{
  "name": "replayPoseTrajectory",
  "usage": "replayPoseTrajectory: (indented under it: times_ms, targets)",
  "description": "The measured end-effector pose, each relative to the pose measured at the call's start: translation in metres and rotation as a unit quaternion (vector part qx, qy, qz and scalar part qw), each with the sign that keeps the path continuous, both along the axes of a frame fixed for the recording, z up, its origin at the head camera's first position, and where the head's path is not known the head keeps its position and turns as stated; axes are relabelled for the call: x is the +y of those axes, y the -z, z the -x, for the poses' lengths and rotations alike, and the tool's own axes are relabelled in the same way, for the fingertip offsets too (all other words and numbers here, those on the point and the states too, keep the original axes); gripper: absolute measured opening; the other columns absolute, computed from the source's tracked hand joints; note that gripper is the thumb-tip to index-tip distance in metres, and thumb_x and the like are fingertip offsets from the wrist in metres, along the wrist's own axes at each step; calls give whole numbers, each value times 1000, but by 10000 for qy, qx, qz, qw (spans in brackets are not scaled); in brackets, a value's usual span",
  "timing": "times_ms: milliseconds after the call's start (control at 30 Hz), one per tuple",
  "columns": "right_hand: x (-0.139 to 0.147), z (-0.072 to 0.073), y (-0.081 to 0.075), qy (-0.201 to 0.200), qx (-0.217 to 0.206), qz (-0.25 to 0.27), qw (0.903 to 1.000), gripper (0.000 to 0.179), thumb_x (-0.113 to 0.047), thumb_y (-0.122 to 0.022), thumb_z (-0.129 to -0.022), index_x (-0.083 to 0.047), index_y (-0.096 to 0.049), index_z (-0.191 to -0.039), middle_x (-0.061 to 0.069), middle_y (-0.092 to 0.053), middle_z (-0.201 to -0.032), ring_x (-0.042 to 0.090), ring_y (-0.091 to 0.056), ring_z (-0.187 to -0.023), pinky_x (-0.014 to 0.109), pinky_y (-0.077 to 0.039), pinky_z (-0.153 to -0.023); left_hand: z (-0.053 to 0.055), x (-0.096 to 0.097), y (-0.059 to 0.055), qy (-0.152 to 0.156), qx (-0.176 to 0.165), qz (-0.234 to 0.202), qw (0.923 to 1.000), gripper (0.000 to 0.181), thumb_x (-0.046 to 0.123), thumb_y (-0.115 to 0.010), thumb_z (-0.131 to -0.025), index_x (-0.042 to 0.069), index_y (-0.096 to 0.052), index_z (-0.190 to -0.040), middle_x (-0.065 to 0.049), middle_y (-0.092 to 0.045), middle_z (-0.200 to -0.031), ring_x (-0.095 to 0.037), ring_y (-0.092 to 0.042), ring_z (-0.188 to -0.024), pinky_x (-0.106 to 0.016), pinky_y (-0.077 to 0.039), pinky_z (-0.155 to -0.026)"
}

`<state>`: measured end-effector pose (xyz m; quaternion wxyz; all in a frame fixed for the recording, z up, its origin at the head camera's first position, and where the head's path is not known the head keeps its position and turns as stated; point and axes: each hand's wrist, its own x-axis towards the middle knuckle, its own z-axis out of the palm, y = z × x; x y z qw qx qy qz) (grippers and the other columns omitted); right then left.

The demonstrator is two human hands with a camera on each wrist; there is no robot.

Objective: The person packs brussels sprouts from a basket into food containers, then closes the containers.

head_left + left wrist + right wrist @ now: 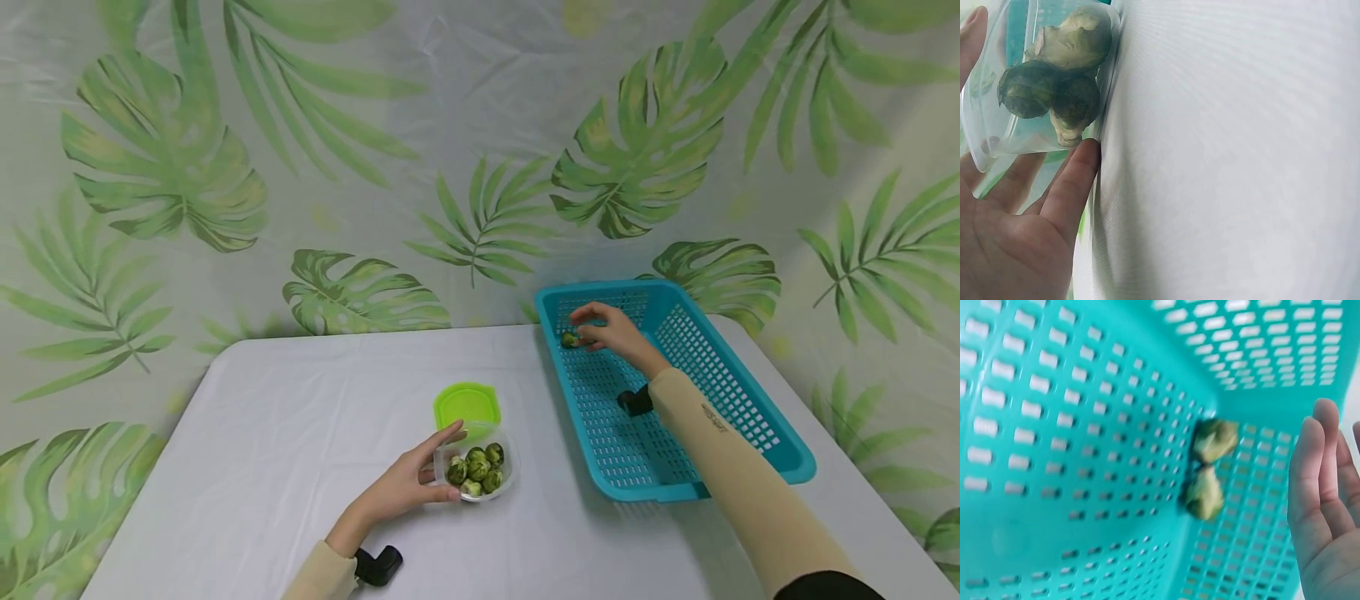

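Note:
In the head view my left hand (405,479) grips a clear plastic container (512,479) by its left side, thumb at the near side and fingers at the far side. Several Brussels sprouts (474,468) lie inside it; the left wrist view shows them through the clear wall. My right hand (615,333) reaches into a blue perforated basket (750,408) with its fingers loosely bent and nothing in them. Two Brussels sprouts (1213,440) lie against the basket's wall in the right wrist view, apart from the fingers (1307,469).
A bright green lid (465,402) lies on the table just behind the container. The white-covered table (300,417) meets a leaf-patterned cloth (480,167) at the back. The basket's raised rim stands to the right of the container.

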<state>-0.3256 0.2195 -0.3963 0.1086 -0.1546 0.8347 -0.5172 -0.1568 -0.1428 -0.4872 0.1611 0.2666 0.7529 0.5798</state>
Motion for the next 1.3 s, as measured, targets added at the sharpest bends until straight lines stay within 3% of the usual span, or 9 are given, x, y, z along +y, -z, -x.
replayPoseTrajectory:
  times_ms: [333, 533, 800, 1300]
  targets:
    - [8, 15, 12, 134, -156, -412, 9989, 39, -8, -46, -101, 9, -41, -136, 31, -43, -134, 48, -54, -106, 57, -46, -90, -1, 1, -2, 15, -96, -48, 9999, 88, 16, -73, -87, 14, -17, -155, -9, -28, -153, -31, -33, -136, -35, -41, -101]
    - [15, 22, 14, 323, -409, -559, 9971, 41, -7, -44, -102, 8, -38, -139, 31, -38, -137, 48, -52, -109, 55, -46, -91, 0, 1, 0, 10, -40, -11, 10000, 87, 16, -73, -87, 13, -18, -155, -8, -29, -153, -31, -33, -136, -38, -41, -101]
    - [25, 29, 19, 224, -860, -917, 9918, 46, -12, -40, -103, 6, -30, -144, 30, -30, -144, 47, -50, -112, 54, -45, -92, 1, 0, -1, 30, -24, 22, 10000, 87, 18, -73, -87, 14, -18, -155, -7, -29, -153, -30, -34, -136, -40, -40, -102]
    - [20, 27, 20, 167, -988, -1412, 9849, 47, -2, -30, -99, 13, -28, -143, 36, -29, -142, 46, -48, -114, 52, -44, -95, 1, -1, -1, 17, -37, 35, 10000, 88, 19, -73, -87, 13, -17, -155, -7, -29, -153, -30, -33, -136, -38, -40, -102]
